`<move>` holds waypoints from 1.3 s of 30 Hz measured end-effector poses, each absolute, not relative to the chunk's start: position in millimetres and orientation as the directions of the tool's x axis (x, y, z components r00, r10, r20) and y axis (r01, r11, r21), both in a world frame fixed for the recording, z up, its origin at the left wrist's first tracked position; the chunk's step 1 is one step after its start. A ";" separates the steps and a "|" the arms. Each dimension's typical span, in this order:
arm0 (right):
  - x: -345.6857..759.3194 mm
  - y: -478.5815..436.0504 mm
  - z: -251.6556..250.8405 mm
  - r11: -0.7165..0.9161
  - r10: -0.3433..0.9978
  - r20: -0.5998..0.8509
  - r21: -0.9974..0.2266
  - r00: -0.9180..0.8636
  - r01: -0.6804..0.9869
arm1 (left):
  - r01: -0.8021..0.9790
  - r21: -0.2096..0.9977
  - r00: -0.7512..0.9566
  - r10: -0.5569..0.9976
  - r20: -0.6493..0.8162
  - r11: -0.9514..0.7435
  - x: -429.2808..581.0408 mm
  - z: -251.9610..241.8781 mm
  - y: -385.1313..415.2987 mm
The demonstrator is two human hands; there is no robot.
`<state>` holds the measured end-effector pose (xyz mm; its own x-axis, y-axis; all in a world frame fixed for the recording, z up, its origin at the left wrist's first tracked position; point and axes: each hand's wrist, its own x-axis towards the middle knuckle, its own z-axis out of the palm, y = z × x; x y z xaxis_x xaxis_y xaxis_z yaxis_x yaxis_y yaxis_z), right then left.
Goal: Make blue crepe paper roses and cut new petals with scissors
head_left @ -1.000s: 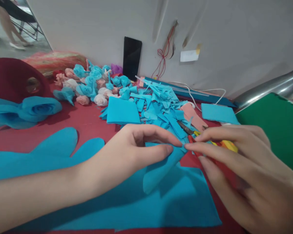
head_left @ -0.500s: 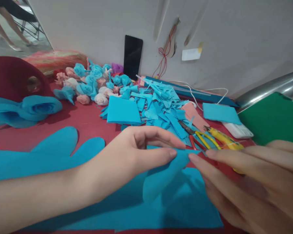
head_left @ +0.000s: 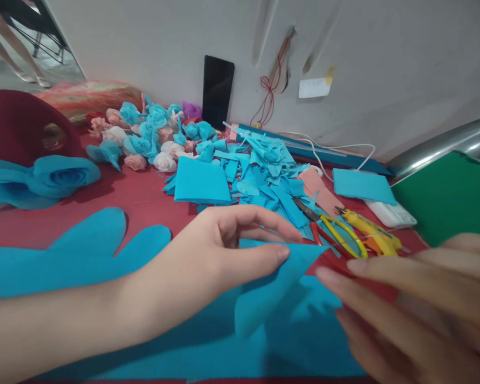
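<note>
My left hand (head_left: 232,248) pinches a folded blue paper petal (head_left: 268,298) between thumb and fingers; its pointed end sticks out to the right. At the right, my right hand (head_left: 420,298) is partly blurred, its fingers pointing left and their tips just clear of that point. A thin pale thread (head_left: 368,235) runs from the petal's point toward the right hand, whose grip on it is hidden. Under both hands lies a large blue paper sheet (head_left: 164,341), with rounded blue petals (head_left: 100,232) at its far edge.
Blue paper scraps (head_left: 264,165) are heaped behind my hands, near yellow-handled pliers (head_left: 344,234) and a yellow tool (head_left: 372,229). Paper roses (head_left: 148,133) and a dark red round object (head_left: 28,125) stand back left. A phone (head_left: 218,90) leans on the wall; a person's legs (head_left: 12,45) show beyond.
My right hand has drawn a little to the right and down, away from the petal's point. The left hand keeps its pinch almost in place.
</note>
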<state>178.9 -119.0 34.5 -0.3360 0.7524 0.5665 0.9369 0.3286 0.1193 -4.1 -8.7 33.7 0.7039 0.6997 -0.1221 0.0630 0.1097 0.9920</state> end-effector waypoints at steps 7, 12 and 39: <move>182.0 -121.5 29.1 0.355 0.786 0.502 0.110 -0.360 0.929 | 0.032 0.987 0.727 0.675 -0.129 0.155 -2.1 32.2 -8.3; 177.3 -114.2 37.5 0.373 0.763 0.523 0.122 -0.379 0.920 | 0.049 0.986 0.732 0.667 -0.143 0.158 -2.7 32.4 -8.2; 189.8 -115.2 40.6 0.416 0.763 0.513 0.077 -0.394 0.906 | 0.028 0.969 0.738 0.650 -0.185 0.244 -2.9 29.7 -8.6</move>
